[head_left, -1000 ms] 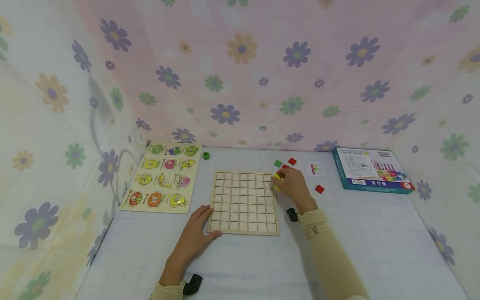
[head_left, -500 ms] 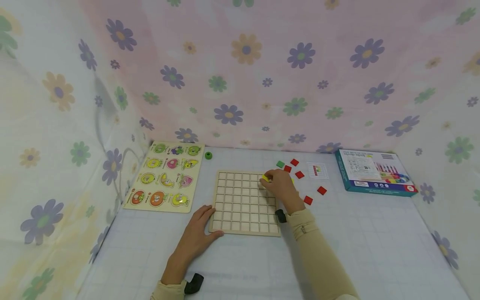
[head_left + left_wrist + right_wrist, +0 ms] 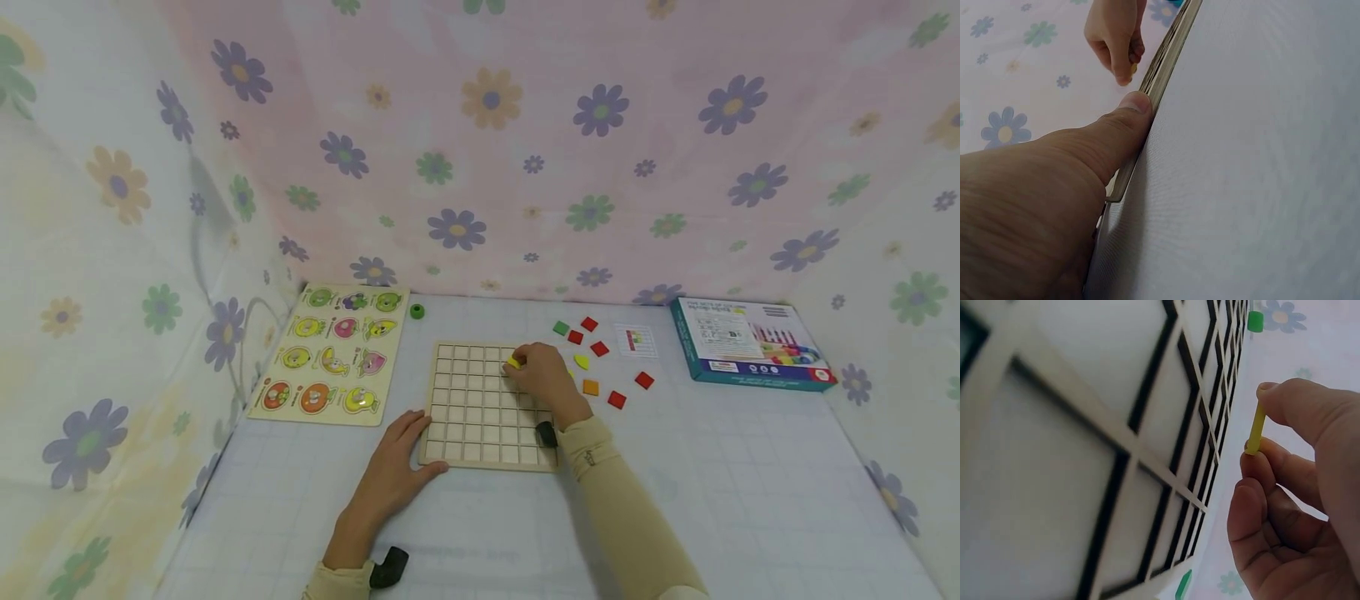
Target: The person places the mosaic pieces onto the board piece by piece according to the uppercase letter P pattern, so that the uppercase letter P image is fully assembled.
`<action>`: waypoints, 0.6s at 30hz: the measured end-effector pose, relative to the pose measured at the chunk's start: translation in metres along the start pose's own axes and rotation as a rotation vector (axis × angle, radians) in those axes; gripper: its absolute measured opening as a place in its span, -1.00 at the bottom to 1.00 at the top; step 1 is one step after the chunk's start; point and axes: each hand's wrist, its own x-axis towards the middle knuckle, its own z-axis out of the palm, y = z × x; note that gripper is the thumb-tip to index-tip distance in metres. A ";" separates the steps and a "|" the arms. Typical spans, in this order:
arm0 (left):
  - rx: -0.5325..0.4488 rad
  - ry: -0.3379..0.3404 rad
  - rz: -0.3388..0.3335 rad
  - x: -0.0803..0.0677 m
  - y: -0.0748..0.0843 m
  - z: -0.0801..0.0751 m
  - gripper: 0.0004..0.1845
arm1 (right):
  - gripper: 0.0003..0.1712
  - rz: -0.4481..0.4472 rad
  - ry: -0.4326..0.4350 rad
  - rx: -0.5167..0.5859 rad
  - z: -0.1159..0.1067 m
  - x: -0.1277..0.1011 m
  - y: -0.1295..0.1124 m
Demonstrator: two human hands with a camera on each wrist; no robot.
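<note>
A square wooden grid board point(image 3: 481, 413) lies on the white cloth in the middle of the head view. At its near left corner rests my left hand point(image 3: 392, 468), fingers along the left side and thumb spread against the front edge. My right hand point(image 3: 543, 375) is over the far right part of the board. Between its thumb and fingertips it pinches a thin yellow tile point(image 3: 1256, 430), seen nearly edge-on in the right wrist view and above the grid. The tile's full outline is hidden by the fingers. The left wrist view shows the left thumb point(image 3: 1124, 122) against the board's edge.
Right of the board lie several red tiles point(image 3: 599, 349), a green tile point(image 3: 561, 328), an orange tile point(image 3: 591, 387) and a yellow leaf-shaped tile point(image 3: 581, 362). Beyond are a pattern card point(image 3: 645, 341) and a box point(image 3: 750, 343). A fruit puzzle board point(image 3: 390, 367) and green ring point(image 3: 417, 311) lie left.
My right hand has moved left from the board's right edge to over the grid, carrying the yellow tile and uncovering tiles on the cloth. The left hand stays at the corner.
</note>
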 end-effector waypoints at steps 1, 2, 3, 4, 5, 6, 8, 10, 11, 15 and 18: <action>-0.004 -0.006 -0.007 0.000 0.000 0.000 -0.14 | -0.60 0.004 -0.009 -0.002 0.002 0.001 -0.001; -0.007 -0.011 -0.014 0.000 0.001 -0.001 -0.14 | -0.61 0.003 -0.015 -0.008 0.003 0.001 -0.001; -0.011 -0.015 -0.021 0.000 0.001 -0.001 -0.14 | -0.61 0.006 -0.020 -0.009 0.004 0.002 -0.002; -0.015 -0.021 -0.028 0.000 0.001 -0.002 -0.13 | -0.61 0.005 -0.023 -0.014 0.005 0.002 -0.003; -0.017 -0.026 -0.034 -0.001 0.001 -0.002 -0.13 | -0.63 0.003 -0.026 -0.018 0.006 0.002 -0.004; -0.023 -0.034 -0.042 -0.001 0.002 -0.002 -0.13 | -0.64 0.001 -0.027 -0.025 0.006 0.002 -0.004; -0.027 -0.036 -0.045 -0.001 0.002 -0.003 -0.12 | -0.65 -0.009 -0.025 -0.030 0.007 0.003 -0.005; -0.027 -0.037 -0.045 -0.001 0.002 -0.003 -0.12 | -0.68 -0.020 -0.023 -0.042 0.008 0.004 -0.005; -0.030 -0.035 -0.043 -0.001 0.003 -0.003 -0.12 | -0.69 -0.024 -0.023 -0.047 0.008 0.005 -0.006; -0.026 -0.031 -0.035 -0.001 0.002 -0.002 -0.13 | -0.71 -0.037 -0.028 -0.090 0.010 0.007 -0.006; -0.025 -0.030 -0.034 0.000 0.002 -0.002 -0.13 | -0.73 -0.045 -0.029 -0.107 0.010 0.007 -0.007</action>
